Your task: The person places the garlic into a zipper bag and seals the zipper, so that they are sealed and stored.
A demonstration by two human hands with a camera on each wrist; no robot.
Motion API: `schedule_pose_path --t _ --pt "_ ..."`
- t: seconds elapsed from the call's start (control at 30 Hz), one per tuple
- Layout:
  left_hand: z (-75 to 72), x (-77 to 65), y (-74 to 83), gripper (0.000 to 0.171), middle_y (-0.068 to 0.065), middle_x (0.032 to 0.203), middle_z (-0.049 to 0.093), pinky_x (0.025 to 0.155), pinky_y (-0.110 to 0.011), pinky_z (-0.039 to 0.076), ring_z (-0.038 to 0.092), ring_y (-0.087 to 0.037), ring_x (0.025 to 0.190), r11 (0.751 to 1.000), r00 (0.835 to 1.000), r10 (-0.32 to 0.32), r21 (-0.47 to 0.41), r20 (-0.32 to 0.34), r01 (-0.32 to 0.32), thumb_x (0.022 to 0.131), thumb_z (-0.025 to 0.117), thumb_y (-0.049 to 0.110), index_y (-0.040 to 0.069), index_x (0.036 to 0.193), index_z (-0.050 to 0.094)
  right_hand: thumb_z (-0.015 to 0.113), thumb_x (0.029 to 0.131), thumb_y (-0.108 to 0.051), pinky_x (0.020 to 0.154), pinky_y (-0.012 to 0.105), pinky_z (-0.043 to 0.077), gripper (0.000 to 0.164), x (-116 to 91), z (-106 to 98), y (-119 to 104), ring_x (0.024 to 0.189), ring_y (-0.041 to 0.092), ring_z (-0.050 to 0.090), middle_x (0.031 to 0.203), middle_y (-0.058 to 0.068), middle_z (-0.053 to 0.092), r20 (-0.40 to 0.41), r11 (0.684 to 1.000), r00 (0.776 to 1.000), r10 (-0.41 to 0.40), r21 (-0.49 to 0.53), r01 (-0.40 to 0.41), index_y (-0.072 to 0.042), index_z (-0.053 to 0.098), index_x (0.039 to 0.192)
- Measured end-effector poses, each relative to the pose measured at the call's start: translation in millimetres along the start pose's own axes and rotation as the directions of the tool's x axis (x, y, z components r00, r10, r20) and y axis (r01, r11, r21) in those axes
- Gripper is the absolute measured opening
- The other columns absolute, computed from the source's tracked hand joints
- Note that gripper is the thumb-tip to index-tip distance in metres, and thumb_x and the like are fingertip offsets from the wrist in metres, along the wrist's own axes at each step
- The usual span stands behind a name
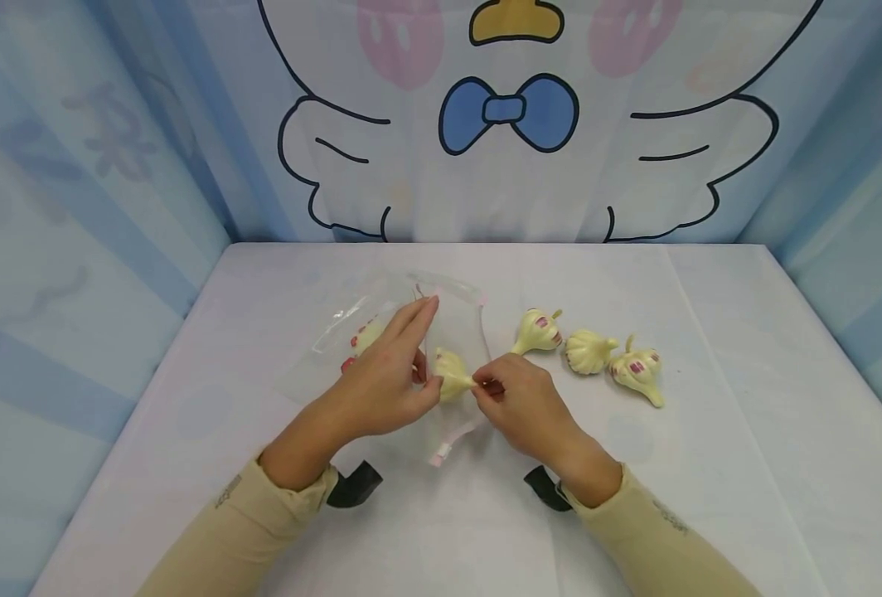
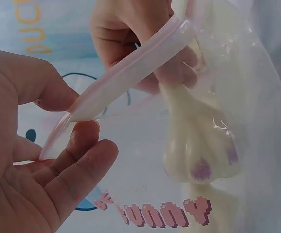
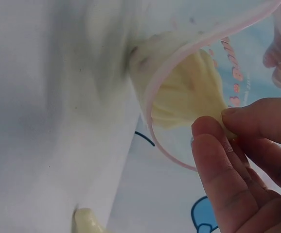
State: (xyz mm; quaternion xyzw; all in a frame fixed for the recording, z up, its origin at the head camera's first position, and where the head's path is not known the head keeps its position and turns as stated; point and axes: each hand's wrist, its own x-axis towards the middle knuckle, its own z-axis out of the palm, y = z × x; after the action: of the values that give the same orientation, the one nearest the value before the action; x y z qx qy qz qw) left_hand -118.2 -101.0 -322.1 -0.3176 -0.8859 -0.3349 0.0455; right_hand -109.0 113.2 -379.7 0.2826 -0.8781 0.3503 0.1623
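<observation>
A clear zip bag [image 1: 465,319] with a pink rim lies on the table, its mouth spread apart toward the right. My left hand [image 1: 385,381] pinches the bag's rim [image 2: 75,109] between thumb and fingers, its other fingers extended. With thumb and fingertips, my right hand [image 1: 526,406] pinches the stem of a pale garlic bulb [image 1: 450,373] with purple patches. The garlic's body is inside the bag mouth, and its stem points back out to my right hand. Further in the bag, partly hidden behind my left hand, shows another pale thing with red spots [image 1: 366,336].
Three more garlic bulbs sit on the table right of the bag: one nearest it [image 1: 538,330], one in the middle [image 1: 588,351] and one farthest right [image 1: 637,369]. A slider [image 1: 439,454] hangs at the bag's near corner. Curtains surround the white table [image 1: 709,497].
</observation>
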Motion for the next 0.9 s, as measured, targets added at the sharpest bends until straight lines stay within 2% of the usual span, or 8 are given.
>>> schedule_pose_path --t 0.23,0.53,0.73,0.9 --pt "2.1 -0.7 1.4 0.083 -0.021 0.156 0.029 0.073 -0.022 0.053 0.058 -0.009 0.077 1.000 1.000 -0.003 0.013 0.014 0.003 0.085 0.071 0.004 -0.009 0.153 0.027 0.077 0.080 0.003 0.065 0.028 0.056 0.011 3.3 6.6 -0.6 0.074 0.020 0.065 0.083 0.009 0.064 -0.008 0.999 1.000 0.010 -0.046 -0.010 0.001 0.070 0.088" --pt "2.0 -1.3 2.1 0.082 -0.022 0.156 0.029 0.073 -0.021 0.053 0.058 -0.009 0.077 1.000 1.000 0.016 0.022 0.021 -0.016 0.085 0.070 0.003 -0.010 0.153 0.026 0.078 0.081 0.000 0.066 0.032 0.056 0.011 5.4 15.4 -8.5 0.073 0.021 0.065 0.082 0.009 0.062 -0.016 0.992 0.995 0.096 -0.086 -0.097 0.000 0.068 0.086" --pt "3.1 -0.3 0.4 0.081 -0.024 0.155 0.030 0.072 -0.021 0.053 0.058 -0.009 0.075 0.999 0.999 0.037 0.017 0.007 -0.037 0.084 0.070 0.002 -0.012 0.151 0.028 0.077 0.081 0.002 0.066 0.035 0.055 0.009 4.6 17.9 -10.7 0.073 0.022 0.063 0.082 0.009 0.064 -0.069 0.989 0.994 0.081 -0.116 -0.089 0.001 0.070 0.086" --pt "2.9 0.3 1.2 0.080 -0.024 0.155 0.029 0.073 -0.022 0.053 0.058 -0.010 0.076 0.999 1.000 0.018 0.027 0.013 -0.018 0.084 0.069 0.002 -0.012 0.151 0.028 0.077 0.082 0.001 0.066 0.035 0.055 0.008 4.1 18.2 -11.8 0.073 0.020 0.063 0.081 0.008 0.067 -0.060 0.990 0.996 0.067 -0.124 -0.074 0.002 0.073 0.088"
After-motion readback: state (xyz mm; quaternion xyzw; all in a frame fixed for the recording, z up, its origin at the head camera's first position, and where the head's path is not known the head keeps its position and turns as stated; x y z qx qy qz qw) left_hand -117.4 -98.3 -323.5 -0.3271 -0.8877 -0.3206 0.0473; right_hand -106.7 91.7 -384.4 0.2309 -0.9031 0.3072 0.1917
